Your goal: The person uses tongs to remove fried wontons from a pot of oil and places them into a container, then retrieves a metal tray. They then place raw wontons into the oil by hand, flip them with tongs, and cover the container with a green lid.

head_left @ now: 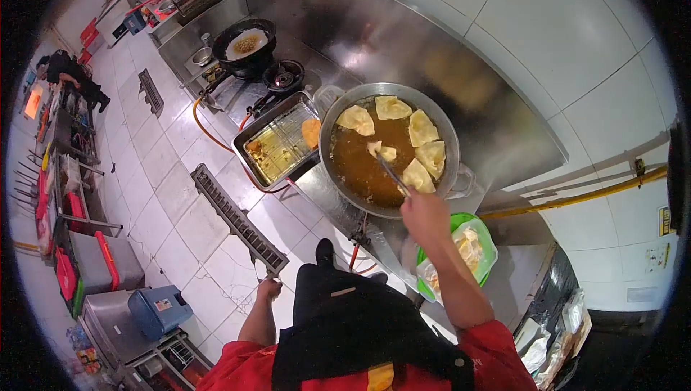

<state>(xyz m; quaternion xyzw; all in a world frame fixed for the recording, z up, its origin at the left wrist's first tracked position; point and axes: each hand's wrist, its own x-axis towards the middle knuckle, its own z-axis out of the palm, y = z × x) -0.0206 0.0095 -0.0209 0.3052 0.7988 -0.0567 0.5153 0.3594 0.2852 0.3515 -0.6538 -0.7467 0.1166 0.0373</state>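
My right hand (425,214) is closed around a long thin metal utensil (391,173) that reaches into a large round pan (455,142) of brown oil. The utensil's far end meets a small pale piece of dough (387,153) near the middle. Several flat pale dough pieces (422,129) float along the pan's far and right sides. Below my right forearm, a green basket (422,283) lined with clear plastic holds pale, crumpled pieces (469,248). My left hand (269,289) hangs low over the floor, fingers closed on a small light-coloured thing I cannot make out.
A metal tray (265,126) with a rack and a golden fried piece (311,133) adjoins the pan. Beyond stand a burner (283,75) and a black wok (229,52). A yellow gas pipe (576,193) runs along the wall. Another person (75,78) bends at the far left.
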